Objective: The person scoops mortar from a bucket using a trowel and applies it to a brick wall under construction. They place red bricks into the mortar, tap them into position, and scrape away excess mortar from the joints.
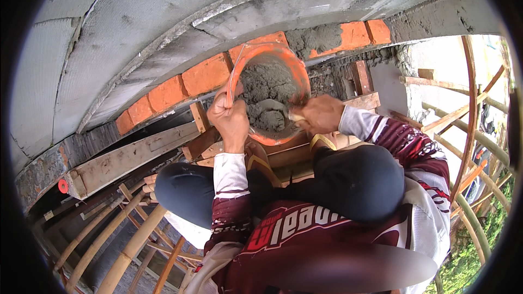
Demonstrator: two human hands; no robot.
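Note:
An orange bucket (301, 69) of wet grey mortar (264, 80) is tipped toward me in front of my knees. My left hand (227, 118) is closed on the left side of its rim, by the thin wire handle. At the opposite side, my right hand (322, 113) is wrapped round the pale handle of a trowel (296, 116). The trowel's blade reaches into the mortar and is mostly coated or covered by it. Beyond the bucket runs a curved row of orange bricks (206, 75), with a patch of fresh mortar (318, 40) on top of it.
A curved grey block wall (141, 16) rises beyond the bricks. I squat on wooden planks, with a long timber beam (131, 155) at the left. Bamboo poles (133, 245) form scaffolding at lower left and right, with a drop visible between them. Green plants (471, 264) show at lower right.

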